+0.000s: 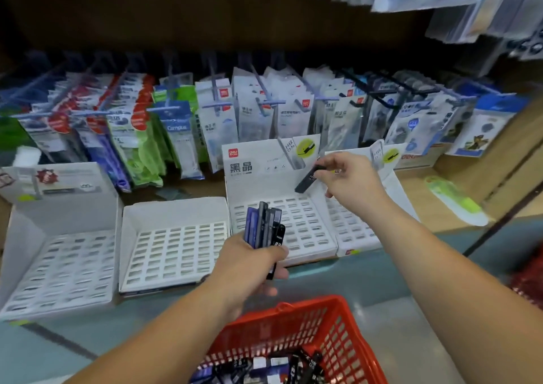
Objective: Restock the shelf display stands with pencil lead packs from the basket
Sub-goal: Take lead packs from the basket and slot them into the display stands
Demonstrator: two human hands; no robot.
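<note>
- While a single pencil lead pack (308,179) is pinched at its upper end by the right hand (349,181), it is held in the air over the rear of the third display stand (305,228), just in front of that stand's printed header card (249,160).
- The long axis of the pack is seen tilted. The upper end lies at the fingers, and the lower end points down and to the left, toward the back rows of slots. No contact with the tray is seen.
- A bundle of further packs (264,225) is grasped upright in the left hand (249,263), with the fingers curled round the lower halves. It is held over the front edge of the same stand.
- The right hand is judged the nearer to the rear slots. The left hand is occupied as a supply.
- The slots of this stand and of the second stand (173,254) appear unfilled, so the restocking is judged barely begun.
- For the coming move, it is judged that the pack must be turned toward the upright, its lower end lined up with one slot, then lowered.
- The red basket (293,307) is found below both hands, nearest the person, with more packs lying inside.
</note>
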